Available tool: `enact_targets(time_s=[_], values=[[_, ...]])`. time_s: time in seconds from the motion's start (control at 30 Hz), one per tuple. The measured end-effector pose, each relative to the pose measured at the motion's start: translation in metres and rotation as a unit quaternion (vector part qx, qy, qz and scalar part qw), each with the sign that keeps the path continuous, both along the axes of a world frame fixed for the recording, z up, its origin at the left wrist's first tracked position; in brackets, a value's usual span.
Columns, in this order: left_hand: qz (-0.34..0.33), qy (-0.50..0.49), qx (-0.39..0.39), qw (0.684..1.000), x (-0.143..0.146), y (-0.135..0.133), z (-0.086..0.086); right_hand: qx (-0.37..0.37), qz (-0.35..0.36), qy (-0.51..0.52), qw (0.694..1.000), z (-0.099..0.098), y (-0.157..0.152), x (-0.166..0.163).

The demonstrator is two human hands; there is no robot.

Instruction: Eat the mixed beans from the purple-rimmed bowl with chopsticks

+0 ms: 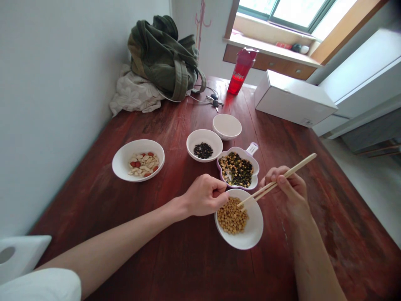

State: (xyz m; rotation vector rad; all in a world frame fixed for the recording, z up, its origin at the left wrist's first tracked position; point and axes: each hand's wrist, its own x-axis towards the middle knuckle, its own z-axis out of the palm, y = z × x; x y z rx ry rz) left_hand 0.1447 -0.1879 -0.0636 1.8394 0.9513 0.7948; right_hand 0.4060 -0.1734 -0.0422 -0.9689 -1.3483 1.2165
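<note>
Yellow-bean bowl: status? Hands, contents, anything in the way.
Left hand curled at rim of bean bowl, grip unclear. Right hand holding chopsticks, tips at yellow beans. Purple-rimmed dish close behind; nothing seen blocking the chopsticks.

The chopsticks point(294, 170) look matt wood (the table point(175, 259), glossy).

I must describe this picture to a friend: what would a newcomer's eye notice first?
Probably the bright red bottle near the far end of the table, left of a white box. Next, the right hand with chopsticks in a bowl of yellow beans, and the left hand at its rim. The green bag at the far left also stands out.
</note>
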Motion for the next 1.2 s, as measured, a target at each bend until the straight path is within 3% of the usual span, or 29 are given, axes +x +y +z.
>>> enact_targets(time_s=[0.1, 0.23, 0.33, 0.53, 1.2], values=[[-0.001, -0.002, -0.004, 1.000, 0.000, 0.000, 0.001, 0.002, -0.024, 0.004, 1.000, -0.002, 0.001, -0.001], [-0.003, -0.002, -0.006, 1.000, 0.000, 0.000, 0.000, 0.049, -0.154, 0.045, 0.986, -0.012, 0.008, -0.009], [-0.001, -0.001, -0.009, 1.000, 0.000, 0.000, 0.000, 0.062, -0.204, -0.015, 0.977, -0.019, 0.009, -0.017], [0.000, -0.001, -0.006, 1.000, 0.000, 0.000, 0.001, 0.069, -0.179, -0.099, 0.976, -0.024, 0.002, -0.027], [0.003, 0.001, 0.002, 1.000, 0.000, 0.000, 0.000, 0.094, -0.160, -0.134, 0.973, -0.027, 0.000, -0.033]])
